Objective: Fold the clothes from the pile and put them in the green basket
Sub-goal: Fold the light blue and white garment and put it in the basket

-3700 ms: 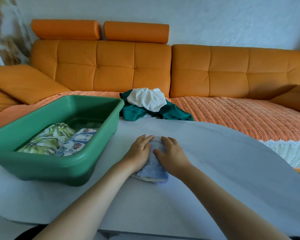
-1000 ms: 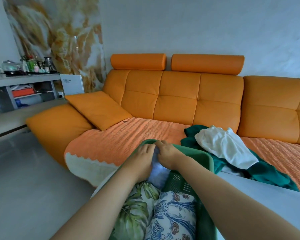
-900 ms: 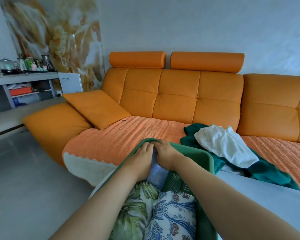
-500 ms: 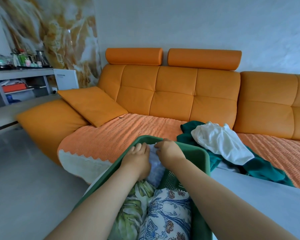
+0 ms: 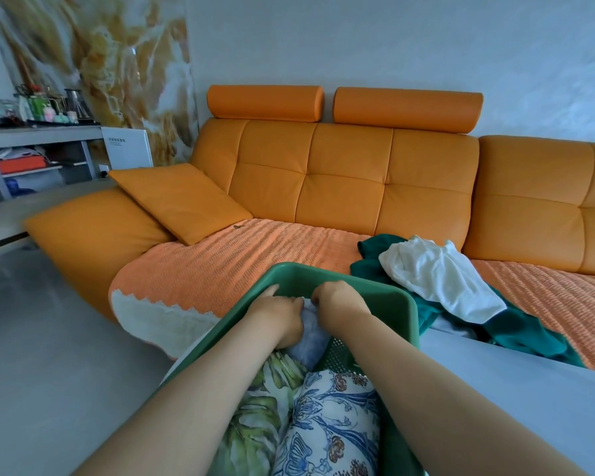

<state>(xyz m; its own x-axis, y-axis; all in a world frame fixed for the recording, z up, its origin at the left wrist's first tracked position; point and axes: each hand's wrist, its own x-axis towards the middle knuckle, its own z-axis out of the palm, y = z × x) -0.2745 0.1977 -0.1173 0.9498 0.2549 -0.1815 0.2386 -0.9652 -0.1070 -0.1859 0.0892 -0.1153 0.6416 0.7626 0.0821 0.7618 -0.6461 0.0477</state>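
Both my hands are inside the green basket, at its far end. My left hand and my right hand grip a folded light blue cloth between them, fingers curled over its top. The cloth stands against the basket's perforated wall. Closer to me in the basket lie a folded leaf-print cloth and a folded blue floral cloth. The pile lies on the sofa to the right: a white garment on top of a dark teal garment.
The basket stands on a pale grey table in front of an orange sofa with a ribbed orange cover. An orange cushion leans at the sofa's left end. Grey floor and a shelf with bottles lie to the left.
The light blue cloth went from the table into the basket. Over the last second my hands stayed on it at the far end, sinking slightly, with my left fingers spreading.
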